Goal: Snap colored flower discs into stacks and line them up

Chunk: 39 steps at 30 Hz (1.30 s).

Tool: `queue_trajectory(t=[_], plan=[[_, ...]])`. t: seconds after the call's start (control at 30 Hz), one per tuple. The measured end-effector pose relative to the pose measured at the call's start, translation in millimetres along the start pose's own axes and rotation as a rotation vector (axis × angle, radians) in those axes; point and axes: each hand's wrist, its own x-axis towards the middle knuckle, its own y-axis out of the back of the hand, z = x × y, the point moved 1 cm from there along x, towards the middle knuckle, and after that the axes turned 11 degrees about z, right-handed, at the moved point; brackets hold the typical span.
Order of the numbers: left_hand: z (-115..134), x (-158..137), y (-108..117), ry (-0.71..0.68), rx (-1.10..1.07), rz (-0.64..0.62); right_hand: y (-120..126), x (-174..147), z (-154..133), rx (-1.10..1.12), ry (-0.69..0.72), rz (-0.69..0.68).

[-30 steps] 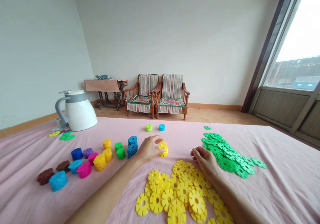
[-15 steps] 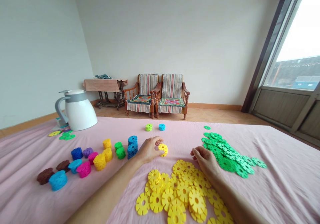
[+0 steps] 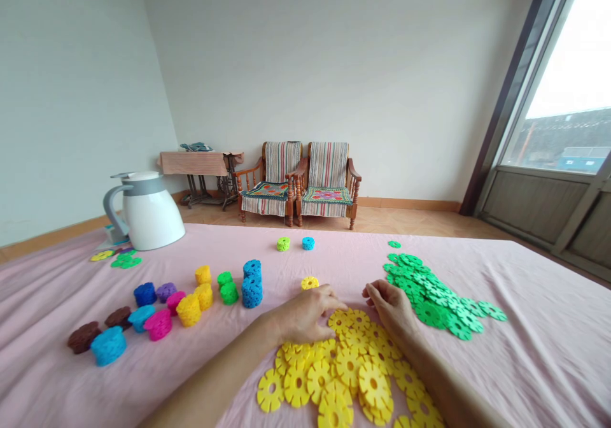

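My left hand is over the upper left edge of a heap of yellow flower-shaped plastic discs. Its thumb and fingers are apart, with no disc visibly gripped. Just beyond that hand a small yellow disc stack stands on the cloth, partly hidden by the knuckles. My right hand rests between the yellow heap and a spread pile of green discs. Its fingers are curled closed, and whatever may be inside them is hidden.
Short disc stacks in several colours, such as a blue stack and a pink stack, stand to the left on the pink cloth. A white jug is at the back left. Lime and blue stacks sit farther back.
My left hand has left the yellow stack, which now stands on its own, and moved right and nearer to the yellow heap. My right hand has barely moved.
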Motion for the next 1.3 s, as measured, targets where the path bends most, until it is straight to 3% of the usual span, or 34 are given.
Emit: queue_trajectory(t=[0.33, 0.47, 0.57, 0.67, 0.8, 0.93, 1.3], plan=[[-2, 0, -10, 0.069, 0.017, 0.010, 0, 0, -2, 0.007, -0.008, 0.011], [2, 1, -3, 0.046, 0.033, 0.055, 0, 0, -2, 0.004, -0.017, 0.008], [1, 4, 13, 0.043, 0.044, 0.159, 1, 0, -3, 0.014, -0.013, 0.004], [-13, 4, 29, 0.127, 0.062, 0.334, 0, -1, -4, 0.022, -0.010, 0.004], [-39, 0, 34, 0.223, 0.080, 0.458, 0, -1, -4, 0.026, -0.015, 0.006], [-52, -4, 25, 0.263, 0.065, 0.451, 0, -1, -2, 0.021, -0.015, 0.011], [-53, -3, 19, 0.299, 0.071, 0.418, 1, 0, -3, 0.025, -0.026, -0.002]])
